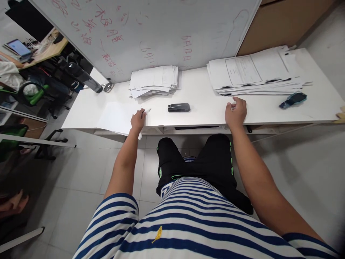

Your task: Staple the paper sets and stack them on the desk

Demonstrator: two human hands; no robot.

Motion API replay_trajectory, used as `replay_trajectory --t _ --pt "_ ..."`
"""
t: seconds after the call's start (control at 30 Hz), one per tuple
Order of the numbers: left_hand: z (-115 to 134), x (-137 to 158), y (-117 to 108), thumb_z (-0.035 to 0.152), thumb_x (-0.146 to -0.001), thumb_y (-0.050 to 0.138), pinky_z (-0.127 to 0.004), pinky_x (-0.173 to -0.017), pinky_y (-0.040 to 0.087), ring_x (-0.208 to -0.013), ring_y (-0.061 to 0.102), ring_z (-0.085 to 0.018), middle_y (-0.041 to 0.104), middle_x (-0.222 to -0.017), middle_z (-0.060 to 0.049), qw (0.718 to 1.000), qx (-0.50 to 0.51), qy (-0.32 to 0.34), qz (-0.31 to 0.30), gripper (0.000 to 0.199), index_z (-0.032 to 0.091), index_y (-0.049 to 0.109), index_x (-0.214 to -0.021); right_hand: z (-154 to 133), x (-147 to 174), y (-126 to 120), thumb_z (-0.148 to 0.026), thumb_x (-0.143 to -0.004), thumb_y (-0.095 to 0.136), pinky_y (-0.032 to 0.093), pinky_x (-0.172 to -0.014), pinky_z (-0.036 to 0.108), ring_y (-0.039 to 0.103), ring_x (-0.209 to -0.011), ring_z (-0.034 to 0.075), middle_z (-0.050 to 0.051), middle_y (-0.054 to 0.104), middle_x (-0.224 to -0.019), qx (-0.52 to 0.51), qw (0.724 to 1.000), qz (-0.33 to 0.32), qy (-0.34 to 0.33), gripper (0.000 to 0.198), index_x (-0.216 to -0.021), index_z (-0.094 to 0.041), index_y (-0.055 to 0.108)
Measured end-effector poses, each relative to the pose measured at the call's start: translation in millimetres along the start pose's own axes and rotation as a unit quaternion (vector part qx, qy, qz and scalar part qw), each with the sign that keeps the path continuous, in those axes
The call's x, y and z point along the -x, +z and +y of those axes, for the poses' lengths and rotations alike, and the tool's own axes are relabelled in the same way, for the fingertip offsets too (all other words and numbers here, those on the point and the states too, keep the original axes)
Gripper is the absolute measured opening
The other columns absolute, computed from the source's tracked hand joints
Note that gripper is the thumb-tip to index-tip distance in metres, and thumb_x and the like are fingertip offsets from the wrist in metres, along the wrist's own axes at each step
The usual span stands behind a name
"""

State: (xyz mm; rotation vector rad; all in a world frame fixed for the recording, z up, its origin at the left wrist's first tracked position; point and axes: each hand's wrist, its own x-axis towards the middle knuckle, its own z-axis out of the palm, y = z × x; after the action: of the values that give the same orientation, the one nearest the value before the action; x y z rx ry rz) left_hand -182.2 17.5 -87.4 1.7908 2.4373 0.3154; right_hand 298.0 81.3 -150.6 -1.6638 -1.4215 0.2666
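Crosswise, black stapler (179, 107), long axis roughly parallel to desk edge (201, 124)

This looked like an office. A whiteboard (167, 32) with red handwritten Chinese notes and dates stood along the back of a long white desk (199, 84), which carried two stacks of printed paper (250, 72), a blank white sheet (115, 117) and a black stapler (179, 107). Beyond, at upper left, an open laptop (19, 48) sat on a wood-topped desk (58, 50) near a black monitor (28, 18), and green swivel chairs (37, 97) stood on a grey tiled floor (81, 172).
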Motion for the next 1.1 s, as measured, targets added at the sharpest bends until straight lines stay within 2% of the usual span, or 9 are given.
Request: replay_trajectory --t 0.13,0.27,0.47,0.8,0.97,1.1 --pt "-1.0 -1.7 3.3 0.035 -0.105 0.038 -0.044 -0.119 0.035 -0.149 0.043 -0.025 0.056 -0.154 -0.006 1.000 0.002 0.009 -0.001 0.043 0.027 0.060 -0.141 -0.9 -0.2 -0.1 -0.020 -0.089 0.053 0.055 -0.092 0.043 0.067 -0.094 0.022 0.016 0.060 -0.128 0.001 1.000 0.001 0.000 0.038 -0.127 -0.020 0.059" --pt "-2.9 -5.2 6.0 0.036 -0.106 0.035 -0.042 -0.117 0.036 -0.149 0.044 -0.023 0.059 -0.151 -0.006 1.000 0.006 0.001 0.004 0.044 0.028 0.061 -0.141 -3.2 0.1 -0.8 -0.021 -0.090 0.052 0.056 -0.092 0.043 0.066 -0.094 0.022 0.015 0.059 -0.127 0.004 1.000 0.001 0.002 0.038 -0.127 -0.020 0.059" --pt "-5.1 -7.8 0.7 0.039 -0.104 0.039 -0.038 -0.114 0.040 -0.146 0.048 -0.024 0.062 -0.148 -0.005 1.000 0.026 -0.011 0.002 0.043 0.029 0.065 -0.138 -5.8 -0.3 -1.7 -0.019 -0.087 0.052 0.056 -0.093 0.044 0.066 -0.094 0.023 0.015 0.061 -0.126 0.006 1.000 0.004 -0.002 0.039 -0.125 -0.019 0.061" --pt "-12.2 -12.5 -6.6 0.037 -0.103 0.042 -0.030 -0.112 0.044 -0.133 0.060 -0.020 0.068 -0.140 -0.006 0.994 0.109 0.007 0.006 0.044 0.020 0.070 -0.133 -7.0 0.2 -1.8 -0.018 -0.086 0.052 0.055 -0.094 0.043 0.067 -0.094 0.023 0.016 0.062 -0.127 0.004 1.000 0.004 0.005 0.039 -0.125 -0.019 0.061" --pt "-14.8 -12.3 -12.1 0.037 -0.103 0.042 -0.031 -0.108 0.046 -0.128 0.063 -0.022 0.070 -0.136 -0.007 0.993 0.120 0.002 0.004 0.044 0.018 0.070 -0.131 -3.7 -0.6 -0.7 -0.019 -0.087 0.053 0.056 -0.092 0.042 0.067 -0.094 0.022 0.015 0.062 -0.127 0.008 1.000 0.004 0.002 0.038 -0.124 -0.020 0.061" --pt "-15.9 -9.6 -18.8 0.036 -0.102 0.044 -0.031 -0.104 0.048 -0.122 0.066 -0.023 0.074 -0.130 -0.009 0.992 0.117 0.024 0.035 0.041 0.017 0.072 -0.127 -1.4 -0.6 0.5 -0.020 -0.089 0.052 0.056 -0.093 0.042 0.068 -0.094 0.022 0.016 0.062 -0.128 0.014 1.000 0.004 0.000 0.037 -0.125 -0.019 0.060"
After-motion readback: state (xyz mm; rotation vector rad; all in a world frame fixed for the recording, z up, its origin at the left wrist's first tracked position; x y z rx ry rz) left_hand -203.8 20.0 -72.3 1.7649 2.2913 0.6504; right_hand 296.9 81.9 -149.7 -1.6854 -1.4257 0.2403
